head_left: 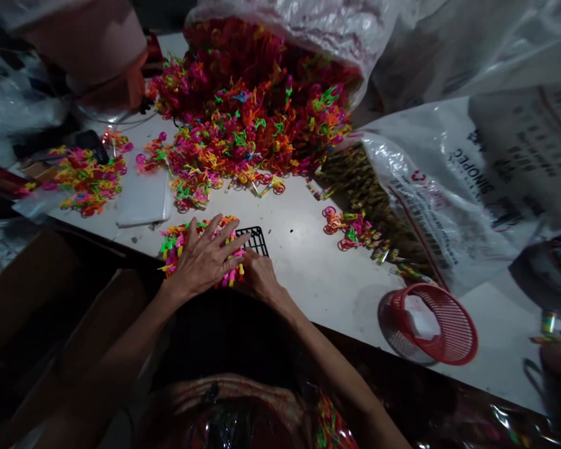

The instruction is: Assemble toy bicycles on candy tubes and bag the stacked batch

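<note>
My left hand [203, 257] lies flat with its fingers spread over a cluster of small bright plastic pieces [169, 242] in pink, yellow, green and orange. These stand packed together on a black plastic grid rack [258, 234] near the table's front edge. Just beside it, my right hand [260, 274] is closed against the right part of the rack, its fingers curled. What is between those fingers is hidden. The rack's right end shows bare black bars.
A large heap of colourful plastic pieces [262, 125] spills from a clear bag at the back. A translucent box [144, 198] sits to the left. On the right are a printed sack [444, 181] with small tubes and a red mesh basket [467, 340]. Another person's hand [558, 358] shows at far right.
</note>
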A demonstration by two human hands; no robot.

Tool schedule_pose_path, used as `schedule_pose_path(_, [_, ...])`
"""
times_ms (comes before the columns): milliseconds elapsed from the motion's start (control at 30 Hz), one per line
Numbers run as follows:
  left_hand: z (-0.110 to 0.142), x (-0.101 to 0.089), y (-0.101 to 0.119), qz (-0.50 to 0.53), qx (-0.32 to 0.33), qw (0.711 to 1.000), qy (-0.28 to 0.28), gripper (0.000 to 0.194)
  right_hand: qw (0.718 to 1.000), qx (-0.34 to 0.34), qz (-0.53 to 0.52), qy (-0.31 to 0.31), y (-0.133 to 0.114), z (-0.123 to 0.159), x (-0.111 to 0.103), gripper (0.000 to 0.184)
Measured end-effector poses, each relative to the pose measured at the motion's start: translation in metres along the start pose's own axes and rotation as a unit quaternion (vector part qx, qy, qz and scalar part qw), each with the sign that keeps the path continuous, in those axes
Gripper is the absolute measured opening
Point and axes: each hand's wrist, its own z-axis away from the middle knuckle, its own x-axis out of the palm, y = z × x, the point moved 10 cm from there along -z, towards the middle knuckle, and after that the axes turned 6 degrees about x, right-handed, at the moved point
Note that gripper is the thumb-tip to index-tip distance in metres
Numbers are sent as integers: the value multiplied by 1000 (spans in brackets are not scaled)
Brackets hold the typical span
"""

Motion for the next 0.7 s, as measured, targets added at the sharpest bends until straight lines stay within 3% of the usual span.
schedule_pose_path(133, [6, -5, 4, -14, 6, 1000, 24, 36, 991, -44, -97, -84, 14, -26, -23, 12])
schedule_pose_path(167, [7, -6, 5, -18, 5, 999, 30, 35, 992, -21, -105, -62, 26, -42, -41, 13])
schedule_pose_path(267, [7, -10, 11, -30, 2, 999, 40, 35, 985, 107, -33, 128, 63, -91, -111, 18])
schedule_pose_path(333, [2, -11, 14, -35, 0, 998, 43, 35, 973, 162, 33, 162, 71, -116, -129, 23])
schedule_pose_path(467, [-7, -6, 18, -19, 14, 999, 39, 33, 966, 184, 100, 150, 76, -127, -119, 26])
schedule_pose_path(600, [-6, -3, 18, -4, 25, 999, 42, 29, 965, 185, 43, 181, 97, -83, -108, 21])
schedule_pose_path(700, [-3, -4, 18, -4, 25, 999, 43, 26, 967, 144, -34, 209, 103, -48, -103, 21])
